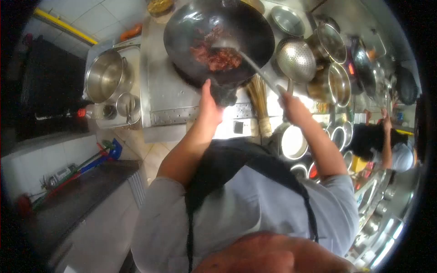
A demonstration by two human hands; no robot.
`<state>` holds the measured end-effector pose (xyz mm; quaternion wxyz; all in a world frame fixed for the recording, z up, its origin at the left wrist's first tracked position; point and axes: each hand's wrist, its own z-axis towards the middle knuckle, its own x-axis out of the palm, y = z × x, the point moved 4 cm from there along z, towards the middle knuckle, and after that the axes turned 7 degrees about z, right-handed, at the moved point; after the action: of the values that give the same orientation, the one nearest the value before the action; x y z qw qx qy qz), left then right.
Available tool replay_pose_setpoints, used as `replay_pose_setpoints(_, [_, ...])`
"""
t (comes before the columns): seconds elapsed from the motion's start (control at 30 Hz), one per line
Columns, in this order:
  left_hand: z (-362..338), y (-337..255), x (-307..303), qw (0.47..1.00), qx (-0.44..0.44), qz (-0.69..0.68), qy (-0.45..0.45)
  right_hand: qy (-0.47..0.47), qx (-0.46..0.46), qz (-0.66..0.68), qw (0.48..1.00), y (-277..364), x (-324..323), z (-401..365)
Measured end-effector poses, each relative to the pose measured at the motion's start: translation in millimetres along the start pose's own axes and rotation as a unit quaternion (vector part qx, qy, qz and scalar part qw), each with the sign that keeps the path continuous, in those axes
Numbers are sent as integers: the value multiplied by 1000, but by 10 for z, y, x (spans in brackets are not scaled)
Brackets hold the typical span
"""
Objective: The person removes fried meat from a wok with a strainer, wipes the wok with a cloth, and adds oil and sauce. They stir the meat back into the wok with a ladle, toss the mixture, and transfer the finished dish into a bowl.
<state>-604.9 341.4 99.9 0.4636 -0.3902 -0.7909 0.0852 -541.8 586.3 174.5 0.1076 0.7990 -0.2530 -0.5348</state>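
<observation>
A large dark wok (175, 43) stands at the top of the head view, with browned, reddish chopped meat (218, 59) in its bowl. My left hand (210, 109) is closed at the wok's near edge, around a dark bunched cloth (223, 94); its thumb points up toward the rim. My right hand (293, 109) is wrapped round the long metal handle of a ladle (260, 72). The ladle's head reaches into the meat, where its shape is partly hidden. Close by my right hand are a bamboo wok brush (259, 100) and a perforated strainer (296, 59).
Steel pots (330, 43) and white containers (293, 142) crowd the right side. A large pot (104, 75), a small pot (128, 107) and a red-capped bottle (91, 112) stand left. Another person (387, 145) is at the far right. A dark-topped counter (86, 195) lies lower left.
</observation>
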Motion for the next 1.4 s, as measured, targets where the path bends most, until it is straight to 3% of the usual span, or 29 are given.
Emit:
replay_pose_setpoints(0.03, [161, 140, -43, 990, -66, -121, 4, -3, 3, 1, 1000, 39, -45, 30])
replay_pose_setpoints(0.17, [431, 289, -256, 995, -79, -65, 16, 30, 51, -43, 997, 175, -57, 91])
replay_pose_setpoints(0.23, [523, 338, -413, 994, -82, 61, -22, -44, -7, 3, 999, 9, -23, -41])
replay_pose_setpoints(0.37, [335, 249, -274, 996, -88, 1, 19, -6, 25, 88, 996, -59, 112, 151])
replay_pose_setpoints(0.43, [-89, -74, 15, 993, 23, 48, 103, -26, 10, 87, 996, 65, 107, 316])
replay_pose_setpoints(0.5, [-170, -171, -62, 992, 15, 77, 102, -38, 35, 43, 998, 185, 36, 309])
replay_pose_setpoints(0.57, [-183, -181, -112, 989, 5, 104, 103, -40, 38, 86, 995, 89, -10, 118])
replay_pose_setpoints(0.6, [-183, -207, -155, 954, 90, 277, 67, 3, 42, 76, 996, 107, -82, 14])
replay_pose_setpoints(0.63, [-185, -230, -174, 881, 171, 440, 28, 46, 47, 66, 996, 94, -120, -37])
replay_pose_setpoints(0.67, [-177, -193, -213, 881, 168, 441, 28, 43, 45, 51, 997, 36, -122, -27])
replay_pose_setpoints(0.73, [-110, -134, -288, 956, 116, 268, -14, 9, 58, 39, 998, 31, -129, 42])
replay_pose_setpoints(0.77, [-127, -162, -247, 956, 120, 268, -12, -23, 67, 28, 997, 26, -131, 100])
replay_pose_setpoints(0.83, [-230, -257, -135, 845, 224, 486, -19, -58, 51, 17, 997, -33, -31, 216])
replay_pose_setpoints(0.87, [-230, -278, -121, 837, 233, 495, -7, -49, 47, 39, 997, -18, -2, 262])
replay_pose_setpoints(0.97, [-117, -226, -101, 965, 100, 234, 59, -29, 62, 74, 995, 54, -19, 269])
replay_pose_setpoints(1.03, [-15, -156, -63, 991, 28, 101, 79, -69, 57, 104, 991, 128, -81, 102])
replay_pose_setpoints(1.1, [85, -61, -12, 996, -13, 18, 91, -33, 58, 132, 989, 86, -158, -56])
replay_pose_setpoints(1.17, [198, 19, -14, 995, -27, -8, 92, 1, 64, 163, 985, 82, -145, -105])
replay_pose_setpoints(1.23, [393, 225, -118, 983, -158, -75, 55, 38, 90, 79, 992, 153, -130, -10])
replay_pose_setpoints(1.27, [502, 286, -165, 983, -155, -77, 60, 22, 84, 55, 995, 153, -75, 85])
replay_pose_setpoints(1.33, [664, 421, -432, 988, -142, 50, -38, -26, 48, 51, 997, 97, 185, 319])
replay_pose_setpoints(1.4, [797, 494, -542, 988, -147, 49, -29, -74, 16, 47, 996, 63, 341, 532])
